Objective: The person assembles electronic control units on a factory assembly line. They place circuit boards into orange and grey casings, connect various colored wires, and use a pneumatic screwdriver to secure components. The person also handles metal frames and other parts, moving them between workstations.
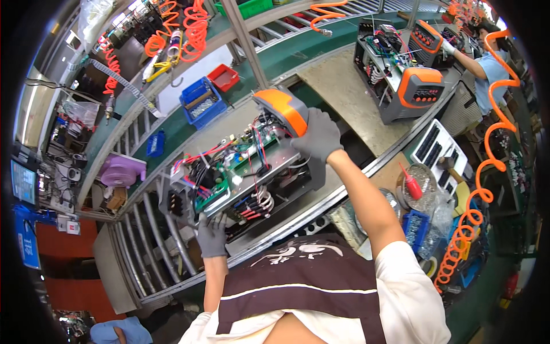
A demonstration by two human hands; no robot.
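Observation:
An open grey machine chassis [240, 172] lies on its side on the roller conveyor, showing green circuit boards, red and black wires and copper coils. Its orange and grey front panel [283, 109] points away from me. My right hand [317, 136], in a grey glove, grips the chassis at the orange panel end. My left hand [212, 235], also gloved, holds the near lower corner of the chassis. Both forearms are bare and reach in from the lower edge.
A second open machine with orange panels [409, 80] stands farther along the line, where another person in blue [487, 66] works. Blue [200, 103] and red [223, 76] parts bins sit beyond the conveyor. Orange coiled air hoses [475, 212] hang at right; a screw bowl [419, 186] is beside me.

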